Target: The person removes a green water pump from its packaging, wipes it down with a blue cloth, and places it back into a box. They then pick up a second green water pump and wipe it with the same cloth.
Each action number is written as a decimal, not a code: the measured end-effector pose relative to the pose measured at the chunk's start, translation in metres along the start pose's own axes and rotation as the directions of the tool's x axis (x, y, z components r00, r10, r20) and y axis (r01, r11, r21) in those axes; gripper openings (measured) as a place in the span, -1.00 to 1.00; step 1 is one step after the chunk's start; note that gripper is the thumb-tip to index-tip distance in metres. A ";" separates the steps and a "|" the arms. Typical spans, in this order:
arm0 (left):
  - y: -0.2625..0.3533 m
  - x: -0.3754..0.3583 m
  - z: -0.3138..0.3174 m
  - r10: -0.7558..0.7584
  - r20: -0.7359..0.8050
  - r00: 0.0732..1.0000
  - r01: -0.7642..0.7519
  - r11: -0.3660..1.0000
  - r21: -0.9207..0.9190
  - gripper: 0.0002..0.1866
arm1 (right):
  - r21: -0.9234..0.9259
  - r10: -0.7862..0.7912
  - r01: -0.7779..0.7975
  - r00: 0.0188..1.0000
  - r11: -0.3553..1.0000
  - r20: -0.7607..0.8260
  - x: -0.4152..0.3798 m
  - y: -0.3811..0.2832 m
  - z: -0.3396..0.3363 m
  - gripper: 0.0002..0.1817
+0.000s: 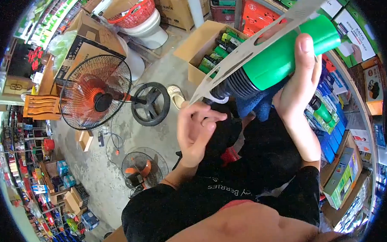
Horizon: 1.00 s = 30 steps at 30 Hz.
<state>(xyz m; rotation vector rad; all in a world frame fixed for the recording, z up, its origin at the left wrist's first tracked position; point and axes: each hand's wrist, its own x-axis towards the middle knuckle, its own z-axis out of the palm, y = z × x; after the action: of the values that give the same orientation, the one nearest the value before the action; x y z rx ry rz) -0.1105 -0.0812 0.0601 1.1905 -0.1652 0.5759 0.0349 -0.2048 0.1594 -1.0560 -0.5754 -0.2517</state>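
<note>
Head view: the right hand (301, 85) is clenched around a green nozzle (281, 58) on its card (250, 46), held above an open box (201, 48), while the left hand (196, 129) pinches the black tip (218, 96) — best kept steady, I judge — gripping near the card.

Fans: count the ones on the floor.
2. A large fan stands at left by the cardboard boxes; a small fan sits nearer, beside the left hand. Others may be hidden.
</note>
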 end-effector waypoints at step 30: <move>0.005 0.001 0.000 -0.113 -0.352 0.929 0.124 0.992 0.007 -0.52 | -0.002 0.301 -0.304 0.943 0.953 0.145 -0.014 0.027 0.008 -0.32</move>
<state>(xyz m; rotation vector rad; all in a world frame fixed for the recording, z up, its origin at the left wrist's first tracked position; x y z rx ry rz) -0.1121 -0.0793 0.0650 1.0982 0.2196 0.6763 0.0333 -0.1862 0.1348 -1.1331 -0.5345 0.1009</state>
